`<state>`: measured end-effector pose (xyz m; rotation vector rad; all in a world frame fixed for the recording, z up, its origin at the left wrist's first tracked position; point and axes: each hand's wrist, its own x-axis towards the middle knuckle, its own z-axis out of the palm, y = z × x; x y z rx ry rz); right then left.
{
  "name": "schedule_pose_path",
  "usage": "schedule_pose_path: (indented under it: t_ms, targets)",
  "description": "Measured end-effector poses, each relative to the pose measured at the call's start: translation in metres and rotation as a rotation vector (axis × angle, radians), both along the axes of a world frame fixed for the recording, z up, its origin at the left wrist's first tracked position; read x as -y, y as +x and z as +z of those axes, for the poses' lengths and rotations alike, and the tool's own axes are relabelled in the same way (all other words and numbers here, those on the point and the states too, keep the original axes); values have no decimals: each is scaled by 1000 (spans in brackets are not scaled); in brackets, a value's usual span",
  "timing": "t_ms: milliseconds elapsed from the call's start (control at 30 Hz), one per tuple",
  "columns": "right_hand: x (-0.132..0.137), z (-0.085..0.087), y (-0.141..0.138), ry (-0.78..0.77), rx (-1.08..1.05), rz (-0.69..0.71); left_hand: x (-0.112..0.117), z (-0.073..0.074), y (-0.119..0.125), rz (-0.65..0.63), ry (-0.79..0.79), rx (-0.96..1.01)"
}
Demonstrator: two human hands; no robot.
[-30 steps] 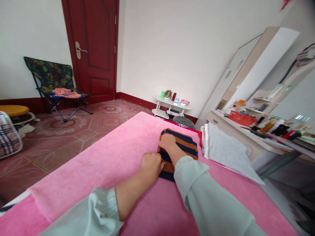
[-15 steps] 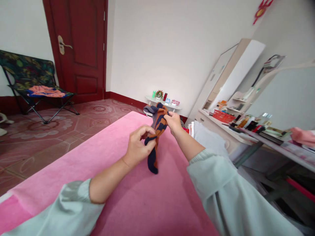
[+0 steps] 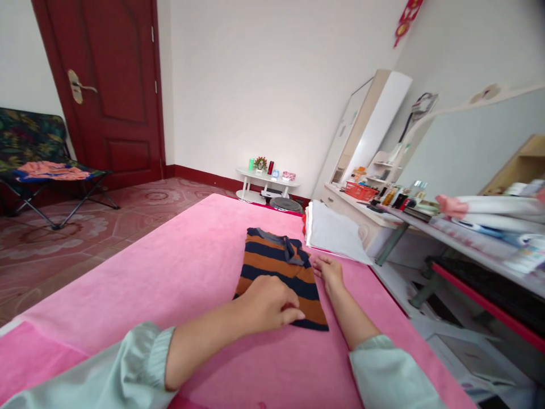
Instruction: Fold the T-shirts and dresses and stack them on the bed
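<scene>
A folded garment with orange and dark blue stripes (image 3: 276,267) lies flat on the pink bed cover (image 3: 170,284). My left hand (image 3: 268,304) rests palm down on its near end, fingers together and laid flat. My right hand (image 3: 328,268) lies on the pink cover at the garment's right edge, fingers stretched out toward it. Both sleeves are pale green.
A stack of folded white cloth (image 3: 332,233) sits at the bed's far right corner. A cluttered dresser (image 3: 383,201) with a red basket stands to the right. A small white table (image 3: 266,179), a red door (image 3: 102,85) and a folding chair (image 3: 38,153) lie beyond.
The striped garment, held up bunched in both hands half a second ago, now lies flat and folded on the bed. Both hands came down onto and beside it.
</scene>
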<state>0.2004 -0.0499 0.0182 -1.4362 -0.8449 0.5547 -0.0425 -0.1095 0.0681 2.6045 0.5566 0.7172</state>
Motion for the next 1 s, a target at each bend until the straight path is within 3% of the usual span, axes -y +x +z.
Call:
schedule_pose_path:
  t_ms: [100,200,267,367,433,567,767,867,1000]
  targets:
    - [6,-12,15,69,90,-96,-26,-10,-12,221,47,37]
    - [8,-14,7,139,425,-38,-62,-15,-24,399,86,73]
    - [11,-11,-5,73,667,103,-82,-21,-30,401,100,43]
    - [10,-5,-21,-61,943,307,-101,-31,-32,277,127,-40]
    - [1,-1,-23,-77,1039,326,-110,-35,-29,209,164,-78]
    - [-26,-4,-13,-105,1101,241,-132,-42,-17,208,216,-111]
    - [-41,-28,-12,-204,1089,333,-186,-54,-4,306,119,-114]
    - [-39,-30,-12,-109,1053,293,-212,-51,0,410,115,-108]
    - [-35,-22,-12,62,1023,257,-237,-40,4,478,55,-252]
